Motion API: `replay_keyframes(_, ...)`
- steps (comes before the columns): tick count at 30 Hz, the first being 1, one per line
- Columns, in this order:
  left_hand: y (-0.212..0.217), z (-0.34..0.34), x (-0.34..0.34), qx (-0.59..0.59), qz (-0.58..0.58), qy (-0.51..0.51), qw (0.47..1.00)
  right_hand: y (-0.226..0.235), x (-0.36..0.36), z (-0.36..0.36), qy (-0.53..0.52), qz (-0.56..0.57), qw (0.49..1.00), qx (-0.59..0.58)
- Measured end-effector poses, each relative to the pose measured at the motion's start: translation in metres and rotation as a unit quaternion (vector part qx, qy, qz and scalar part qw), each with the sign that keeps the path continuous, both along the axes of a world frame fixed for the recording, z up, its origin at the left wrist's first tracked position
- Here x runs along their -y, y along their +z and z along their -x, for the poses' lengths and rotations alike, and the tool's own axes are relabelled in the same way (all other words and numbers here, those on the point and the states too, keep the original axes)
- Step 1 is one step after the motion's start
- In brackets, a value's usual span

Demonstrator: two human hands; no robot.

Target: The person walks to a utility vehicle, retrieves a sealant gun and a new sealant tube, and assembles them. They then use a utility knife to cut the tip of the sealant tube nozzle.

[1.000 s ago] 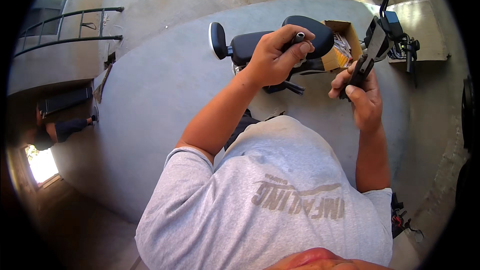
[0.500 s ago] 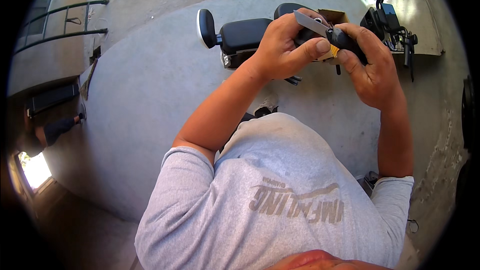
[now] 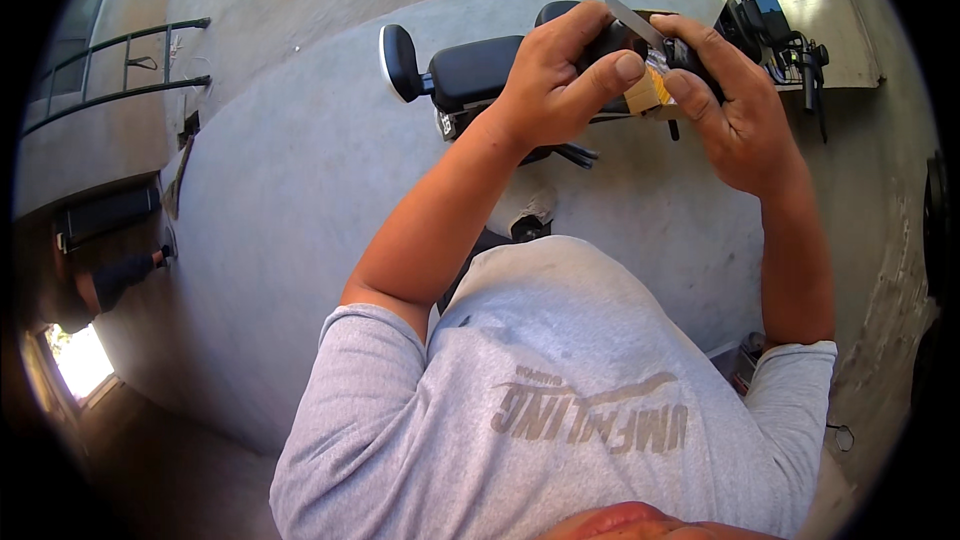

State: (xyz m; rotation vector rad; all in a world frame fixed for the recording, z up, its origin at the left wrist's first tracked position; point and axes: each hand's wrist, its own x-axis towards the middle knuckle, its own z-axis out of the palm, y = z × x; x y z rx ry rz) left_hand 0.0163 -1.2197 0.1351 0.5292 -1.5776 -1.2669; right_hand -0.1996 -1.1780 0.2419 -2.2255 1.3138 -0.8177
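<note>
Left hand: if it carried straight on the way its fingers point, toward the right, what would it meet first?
Probably the right hand. The left hand reaches rightward, its thumb already at the small black tool with a thin metal blade held between both hands, so almost no gap remains. Depth is hard to judge.

Both hands are up in front of the chest, meeting over a knife (image 3: 640, 25). It has a slim grey blade, bare and pointing up and to the left, tip clear above the left hand (image 3: 555, 80). That hand's fingers curl around a dark part, thumb stretched across. The right hand (image 3: 735, 105) wraps the black handle end, fingers closed over it.
</note>
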Motion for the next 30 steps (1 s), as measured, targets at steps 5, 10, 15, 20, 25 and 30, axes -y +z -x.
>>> replay_keyframes(5,0.000,0.009,-0.005,-0.030,-0.006,-0.002,1.000,0.011,0.001,0.000,0.019,0.058,0.993,-0.102)
replay_keyframes(10,0.004,0.012,-0.011,-0.006,-0.026,-0.007,1.000,0.017,0.000,0.001,0.032,0.084,0.987,-0.133)
replay_keyframes(15,-0.001,0.018,-0.011,-0.028,0.000,0.024,0.999,0.004,-0.001,0.011,0.024,0.098,0.990,-0.099)
replay_keyframes(20,0.004,0.007,-0.005,0.011,-0.005,0.054,0.998,-0.011,0.002,0.034,-0.089,-0.036,0.982,0.160)
replay_keyframes(25,0.004,0.002,0.003,0.008,-0.030,0.066,0.997,-0.038,-0.012,0.058,-0.123,-0.311,0.884,0.326)
replay_keyframes(30,-0.003,0.001,0.016,0.016,0.056,0.092,0.994,-0.039,-0.012,0.048,-0.102,-0.287,0.883,0.356)
